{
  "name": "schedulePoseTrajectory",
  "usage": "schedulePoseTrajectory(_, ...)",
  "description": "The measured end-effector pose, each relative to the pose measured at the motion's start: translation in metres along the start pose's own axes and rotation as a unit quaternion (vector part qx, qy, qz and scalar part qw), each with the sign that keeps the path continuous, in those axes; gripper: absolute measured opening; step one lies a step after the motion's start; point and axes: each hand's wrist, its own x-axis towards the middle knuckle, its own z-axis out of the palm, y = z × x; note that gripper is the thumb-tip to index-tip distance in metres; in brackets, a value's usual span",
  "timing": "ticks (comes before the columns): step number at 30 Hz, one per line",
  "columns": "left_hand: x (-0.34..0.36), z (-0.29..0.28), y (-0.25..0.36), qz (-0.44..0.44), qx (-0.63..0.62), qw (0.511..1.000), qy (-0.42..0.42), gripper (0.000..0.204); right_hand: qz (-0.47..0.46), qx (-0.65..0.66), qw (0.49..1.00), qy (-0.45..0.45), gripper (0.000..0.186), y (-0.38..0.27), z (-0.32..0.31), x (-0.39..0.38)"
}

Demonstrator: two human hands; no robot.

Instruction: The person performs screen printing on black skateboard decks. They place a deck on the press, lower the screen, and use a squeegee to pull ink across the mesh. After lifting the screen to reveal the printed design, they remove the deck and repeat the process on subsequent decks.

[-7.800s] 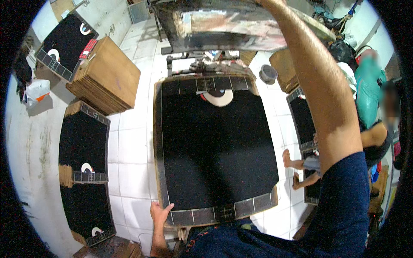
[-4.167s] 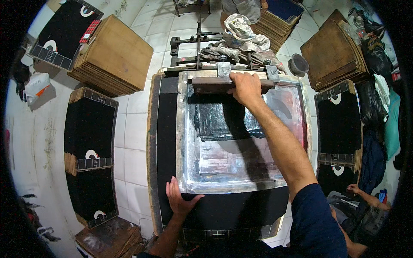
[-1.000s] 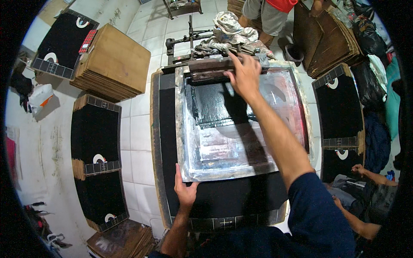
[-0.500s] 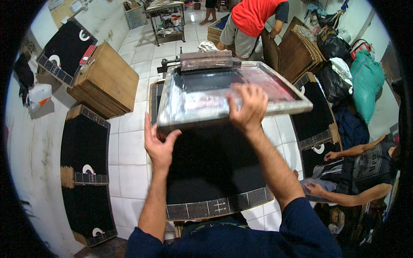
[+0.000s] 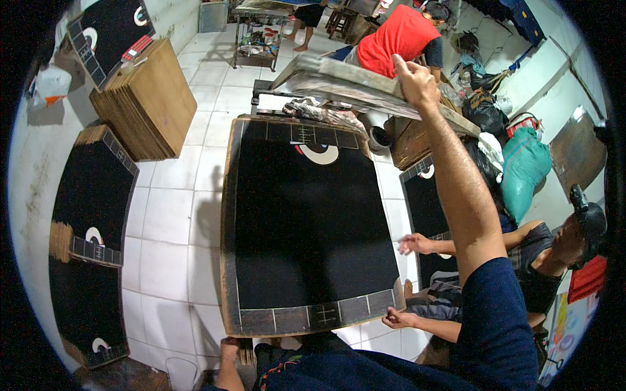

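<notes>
My right hand [image 5: 417, 83] is closed over the raised edge of a screen printing frame [image 5: 352, 85], which tilts up at the far end of the work surface. Below it lies a black sheet [image 5: 313, 221] with a row of marked dark boxes along its near and far edges. A white curved print with blue and red touches [image 5: 319, 154] shows near its far edge. Down by the sheet's near left corner is my left hand [image 5: 231, 347], its fingers hidden beneath the edge. A co-worker's hand [image 5: 399, 318] is at the near right corner.
Printed black sheets lie on stacks at the left [image 5: 91, 195] and right [image 5: 424, 202]. A pile of brown boards [image 5: 153, 98] stands far left. A person in red [image 5: 398, 42] bends behind the frame. Bags, including a green sack [image 5: 525, 169], crowd the right wall.
The screen frame has swung up and away, uncovering the sheet and its print. My right hand rose with it; my left let go and dropped to the near left corner. A co-worker's hands reached in.
</notes>
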Motion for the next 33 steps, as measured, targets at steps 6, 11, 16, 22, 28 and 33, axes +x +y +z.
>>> schedulePoseTrajectory(6,-0.043,0.013,-0.018,-0.042,-0.009,0.997,-0.058,0.027,-0.026,0.023,0.999,-0.037,0.080,0.014,0.005,0.053)
schedulePoseTrajectory(11,-0.041,-0.012,0.008,0.095,0.254,0.957,-0.103,0.059,-0.036,0.062,0.997,-0.037,0.078,0.019,0.010,0.067)
schedulePoseTrajectory(16,-0.040,-0.043,0.032,-0.045,0.261,0.964,-0.023,0.061,-0.043,0.049,0.998,-0.002,0.076,0.024,0.012,0.063)
schedulePoseTrajectory(22,-0.032,-0.103,0.051,-0.099,0.285,0.953,0.014,0.024,-0.042,0.058,0.997,-0.012,0.075,0.023,0.015,0.062)
schedulePoseTrajectory(28,-0.001,-0.179,0.199,0.142,0.035,0.939,0.310,0.021,-0.031,0.048,0.998,-0.001,0.071,0.004,0.004,0.040)
schedulePoseTrajectory(33,0.008,-0.218,0.383,0.347,0.004,0.806,0.479,0.022,-0.021,0.029,0.999,0.002,0.071,-0.015,-0.007,0.023)
